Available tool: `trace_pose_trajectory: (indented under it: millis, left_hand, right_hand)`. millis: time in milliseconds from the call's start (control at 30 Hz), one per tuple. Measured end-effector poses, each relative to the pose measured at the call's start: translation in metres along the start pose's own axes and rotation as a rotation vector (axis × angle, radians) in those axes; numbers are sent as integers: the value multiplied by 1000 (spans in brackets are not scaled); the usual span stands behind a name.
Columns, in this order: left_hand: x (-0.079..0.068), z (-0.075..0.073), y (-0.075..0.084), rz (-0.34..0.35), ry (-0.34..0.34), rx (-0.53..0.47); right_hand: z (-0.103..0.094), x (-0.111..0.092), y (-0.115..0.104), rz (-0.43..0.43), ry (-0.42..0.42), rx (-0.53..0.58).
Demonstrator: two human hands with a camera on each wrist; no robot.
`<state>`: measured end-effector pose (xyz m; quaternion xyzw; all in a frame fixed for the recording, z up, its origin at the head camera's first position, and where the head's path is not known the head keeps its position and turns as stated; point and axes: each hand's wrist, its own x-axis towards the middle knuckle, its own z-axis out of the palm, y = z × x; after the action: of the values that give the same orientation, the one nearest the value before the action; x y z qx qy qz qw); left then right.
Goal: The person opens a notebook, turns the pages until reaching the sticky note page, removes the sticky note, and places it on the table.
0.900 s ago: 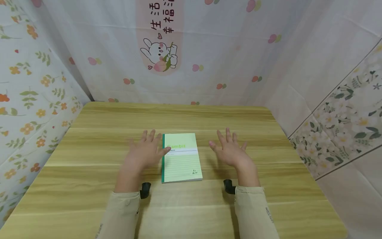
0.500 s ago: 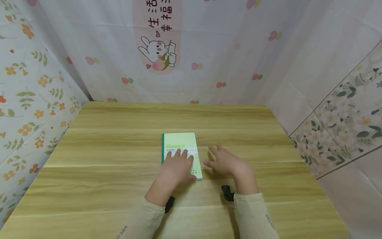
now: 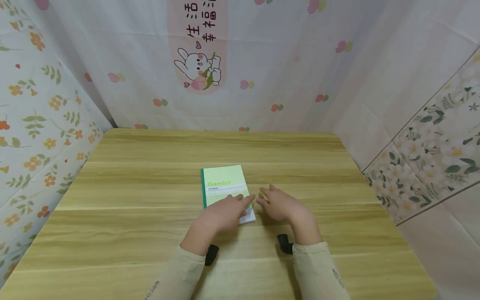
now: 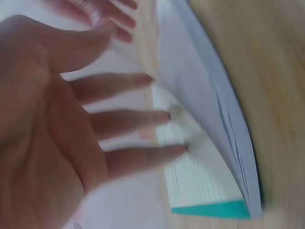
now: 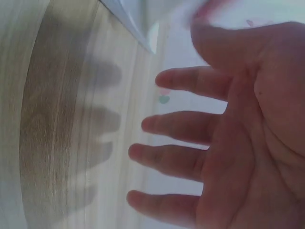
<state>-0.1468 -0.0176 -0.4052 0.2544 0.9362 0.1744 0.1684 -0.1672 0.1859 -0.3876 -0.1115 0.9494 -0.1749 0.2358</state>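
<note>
A light green notebook [image 3: 225, 179] with a teal spine lies face up on the wooden table. My left hand [image 3: 222, 212] reaches over its lower part and pinches the front cover [image 4: 198, 148] near the lower right corner. There the cover bends up, and white pages [image 4: 228, 114] show below it in the left wrist view. Several left fingertips [image 4: 167, 116] lie against the cover's outer face. Just off the notebook's right edge, my right hand [image 3: 281, 205] hovers over the table with spread fingers and holds nothing; its finger shadows fall on the wood in the right wrist view.
The wooden table [image 3: 131, 183] runs back to a white printed curtain [image 3: 285, 62]. Floral cloth [image 3: 48, 137] borders its left side, and a panelled wall covering [image 3: 423, 166] its right. Black wrist mounts [image 3: 285, 243] stick out inward from both sleeves.
My left hand has swung right from beside the spine onto the notebook, and the cover's lower right corner has come up. My right hand has moved slightly left and down, toward the notebook.
</note>
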Motion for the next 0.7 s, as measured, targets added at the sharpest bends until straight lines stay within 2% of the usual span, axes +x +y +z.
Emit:
trace_pose_trajectory:
  millis: [133, 233, 333, 400, 500, 567, 700]
  left_hand:
    - [-7, -14, -10, 93, 89, -160]
    - [-15, -27, -15, 134, 195, -175]
    - [-25, -38, -19, 131, 311, -163]
    - [-33, -43, -22, 116, 377, -153]
    - [-50, -50, -28, 63, 434, -157]
    - [-63, -54, -33, 34, 472, -129]
    - [-87, -64, -45, -53, 493, -85]
  right_hand:
    - [0, 4, -4, -35, -3, -25]
    - [0, 10, -9, -56, -9, -63]
    - [2, 19, -15, -90, -15, -167]
    - [5, 24, -19, -117, -15, -258]
    - [11, 31, -22, -164, -14, -381]
    - [14, 34, -23, -189, -20, -434]
    - [16, 37, -23, -222, -43, -473]
